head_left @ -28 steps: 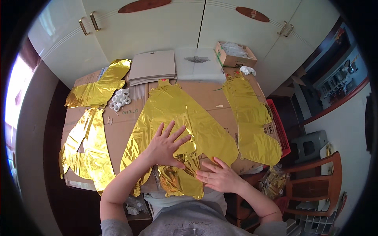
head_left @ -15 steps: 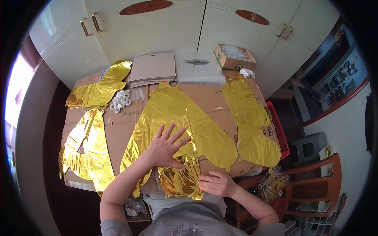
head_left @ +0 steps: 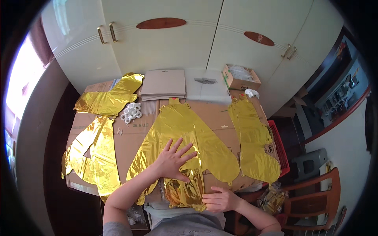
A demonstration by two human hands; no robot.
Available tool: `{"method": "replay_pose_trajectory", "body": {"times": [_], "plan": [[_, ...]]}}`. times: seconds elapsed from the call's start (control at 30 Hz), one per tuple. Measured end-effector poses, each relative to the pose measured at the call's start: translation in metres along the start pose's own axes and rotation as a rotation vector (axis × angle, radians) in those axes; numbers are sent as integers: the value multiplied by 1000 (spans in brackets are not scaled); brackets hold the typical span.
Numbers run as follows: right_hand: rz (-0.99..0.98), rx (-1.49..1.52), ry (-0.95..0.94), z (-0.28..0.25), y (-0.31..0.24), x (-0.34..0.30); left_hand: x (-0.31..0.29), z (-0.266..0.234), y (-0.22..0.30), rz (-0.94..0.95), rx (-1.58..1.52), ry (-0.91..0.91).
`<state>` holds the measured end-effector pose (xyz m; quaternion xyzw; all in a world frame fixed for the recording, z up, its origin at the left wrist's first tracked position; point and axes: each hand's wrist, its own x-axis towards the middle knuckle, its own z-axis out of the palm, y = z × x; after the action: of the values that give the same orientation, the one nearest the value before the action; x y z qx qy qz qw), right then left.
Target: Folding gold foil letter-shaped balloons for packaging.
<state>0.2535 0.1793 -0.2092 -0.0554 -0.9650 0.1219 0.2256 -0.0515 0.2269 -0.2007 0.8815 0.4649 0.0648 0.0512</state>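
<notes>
A large gold foil balloon [head_left: 212, 149], flat and uninflated, lies across the middle of the cardboard. A crinkled, darker foil section [head_left: 183, 192] overlaps it at the near edge. My left hand [head_left: 172, 163] rests palm down on the gold sheet, fingers spread wide. At the right side of the crinkled section is my right hand [head_left: 222, 200], its fingers drawn together at the foil's edge; the fingertips are partly hidden. More flat gold balloons lie around: one [head_left: 100, 157] at the left, one [head_left: 104, 98] at the far left and one [head_left: 254, 137] at the right.
White ribbon rolls [head_left: 132, 112] sit beside stacked grey-brown cardboard sheets [head_left: 163, 83]. At the back right stands an open box [head_left: 241, 78] of clear plastic, near crumpled white tissue [head_left: 252, 93]. A red basket [head_left: 278, 145] and wooden chair [head_left: 313, 200] flank the right edge.
The whole view has shifted, so the table appears lower in the picture. Against the foil, both hands stay in nearly the same places.
</notes>
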Motion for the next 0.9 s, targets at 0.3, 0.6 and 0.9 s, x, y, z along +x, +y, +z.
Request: {"method": "replay_pose_trajectory", "body": {"times": [0.3, 0.6, 0.9], "plan": [[372, -242, 39, -10, 87, 60, -1, -4, 2, -6, 12, -17], [503, -281, -246, 3, 92, 56, -11, 1, 18, 9, 68, -56], [521, -270, -241, 3, 82, 50, -5, -2, 11, -46, 48, -44]]}}
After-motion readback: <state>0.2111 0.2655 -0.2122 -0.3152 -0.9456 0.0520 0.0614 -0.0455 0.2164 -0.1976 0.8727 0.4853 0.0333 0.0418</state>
